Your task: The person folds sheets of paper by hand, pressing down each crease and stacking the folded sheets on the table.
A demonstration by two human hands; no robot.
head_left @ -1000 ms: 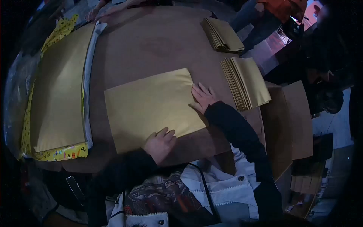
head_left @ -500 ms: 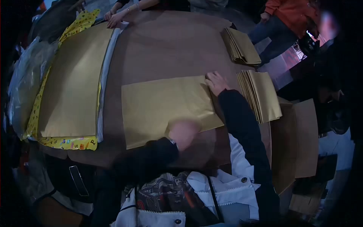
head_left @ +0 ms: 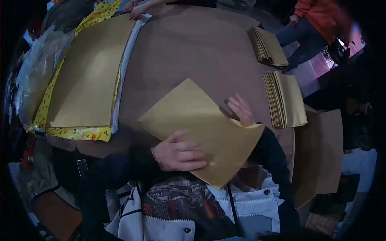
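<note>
A folded sheet of golden-brown paper (head_left: 205,128) lies turned at an angle on the table in front of me, its near corner over the table edge by my jacket. My left hand (head_left: 181,154) rests on the sheet's near left part, fingers spread and slightly blurred. At the sheet's far right edge is my right hand (head_left: 240,108), fingers stretched out and apart. The paper bends up by that wrist. Neither hand grips the sheet.
On the left, a large stack of flat golden paper (head_left: 88,76) lies on yellow printed wrapping (head_left: 80,133). Two piles of folded paper (head_left: 295,98) (head_left: 273,47) stand at the right. An open cardboard box (head_left: 329,152) is beside the table. Another person's hands (head_left: 136,11) touch the stack's far end.
The folded sheet has turned from lying crosswise to a diagonal and come nearer to me. My left hand has moved left and spread; my right hand has dropped lower and opened.
</note>
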